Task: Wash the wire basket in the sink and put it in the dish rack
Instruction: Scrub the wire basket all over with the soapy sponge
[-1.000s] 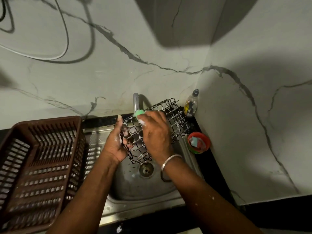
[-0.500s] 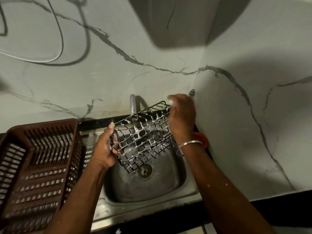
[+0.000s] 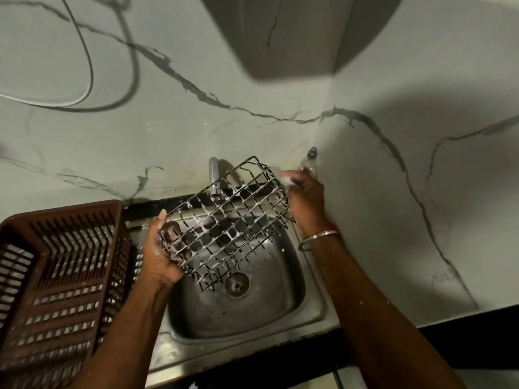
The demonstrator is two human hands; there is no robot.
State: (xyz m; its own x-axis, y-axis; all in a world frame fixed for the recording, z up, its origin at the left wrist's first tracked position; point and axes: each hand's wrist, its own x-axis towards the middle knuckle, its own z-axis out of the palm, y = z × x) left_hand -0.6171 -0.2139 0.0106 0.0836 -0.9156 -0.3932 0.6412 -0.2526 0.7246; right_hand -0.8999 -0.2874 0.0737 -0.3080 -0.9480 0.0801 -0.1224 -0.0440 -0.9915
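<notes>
The sink (image 3: 252,342) sits directly in front of you, with the dish rack (image 3: 56,276) just beside it on your left. Your left hand (image 3: 161,248) grips the near left corner of the basket (image 3: 227,223). Its fingers (image 3: 170,231) are curled through the wires and the thumb lies along the edge. The basket is held tilted over the bowl, its low corner near the drain (image 3: 237,284). White foam clings to most of its wires.

Your right hand (image 3: 306,200) works at the far right corner, fingers curled around a pale pad (image 3: 286,179) that is too blurred to identify further.

Scrub along each wire, then across it, so that the crossings come clean. Brace with the left hand against every stroke, because soapy wire is likely to slip. Turn the basket to reach its side walls.

No stream shows at the tap (image 3: 213,175) behind the basket. Rinse there before racking. A bottle (image 3: 309,161) stands in the far corner, so shorten strokes toward it.
</notes>
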